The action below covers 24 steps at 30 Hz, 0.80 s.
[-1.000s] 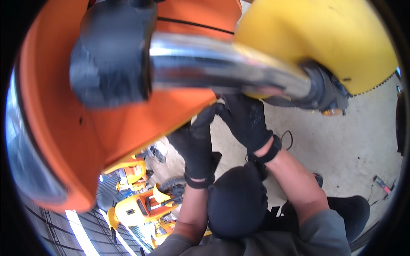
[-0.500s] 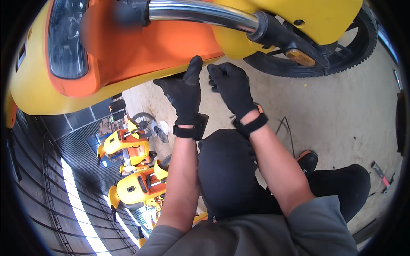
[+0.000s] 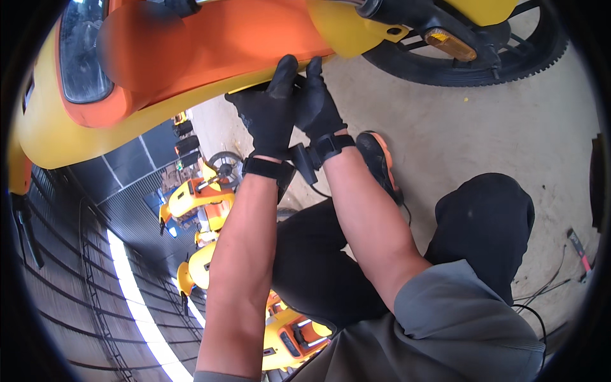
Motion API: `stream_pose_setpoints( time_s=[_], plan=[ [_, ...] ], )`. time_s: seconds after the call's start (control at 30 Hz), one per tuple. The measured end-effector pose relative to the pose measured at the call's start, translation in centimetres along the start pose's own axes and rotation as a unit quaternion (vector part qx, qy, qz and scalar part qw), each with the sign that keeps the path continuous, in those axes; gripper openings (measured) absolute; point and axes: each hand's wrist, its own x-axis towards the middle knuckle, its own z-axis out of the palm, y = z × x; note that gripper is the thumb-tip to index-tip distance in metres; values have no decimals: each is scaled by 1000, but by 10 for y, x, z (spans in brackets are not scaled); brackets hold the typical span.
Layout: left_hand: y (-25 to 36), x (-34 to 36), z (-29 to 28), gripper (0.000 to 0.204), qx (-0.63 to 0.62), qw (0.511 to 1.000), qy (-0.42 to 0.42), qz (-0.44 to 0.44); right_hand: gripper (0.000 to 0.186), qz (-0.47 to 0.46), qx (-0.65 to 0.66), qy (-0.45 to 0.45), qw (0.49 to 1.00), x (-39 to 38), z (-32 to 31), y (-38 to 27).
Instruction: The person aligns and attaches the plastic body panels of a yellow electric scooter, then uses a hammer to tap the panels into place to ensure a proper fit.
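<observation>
A yellow-and-orange motorbike fills the upper left, its orange body panel point(image 3: 254, 44) edged below by a yellow strip. My left hand point(image 3: 264, 118), in a black glove, grips that lower edge; the thumb points up against the panel and the fingers go under it. Close beside it, partly overlapped, is my right hand point(image 3: 316, 108), also gloved. Its thumb reaches up to the same edge, while its other fingers are hidden. Whether anything small is between the hands, I cannot make out. A black strap circles each wrist.
The black front wheel point(image 3: 439, 73) and an amber reflector point(image 3: 450, 44) are at the upper right. A red-and-black hammer-like tool point(image 3: 579, 251) lies on the concrete floor point(image 3: 484, 134) near dark cables. More yellow-and-orange motorbikes point(image 3: 191, 197) stand at left. My shoe point(image 3: 379, 162) is below the wheel.
My right hand has moved left, from apart to right beside my left hand. The motorbike sits higher in view, and my legs have shifted.
</observation>
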Motion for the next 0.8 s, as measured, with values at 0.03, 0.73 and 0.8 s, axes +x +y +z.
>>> stream_pose_setpoints(
  time_s=[0.03, 0.73, 0.8],
  plan=[
    [-5, 1, -2, 42, 11, 1000, 13, 22, 72, -1, 8, 41, 999, -1, 6, 0],
    [-18, -4, -2, 57, 39, 993, 61, 95, 74, -12, -135, 99, 986, -19, 28, 2],
    [1, -9, 15, 57, -73, 993, 71, 62, 80, -34, -30, 84, 995, -7, 30, -4]
  ],
)
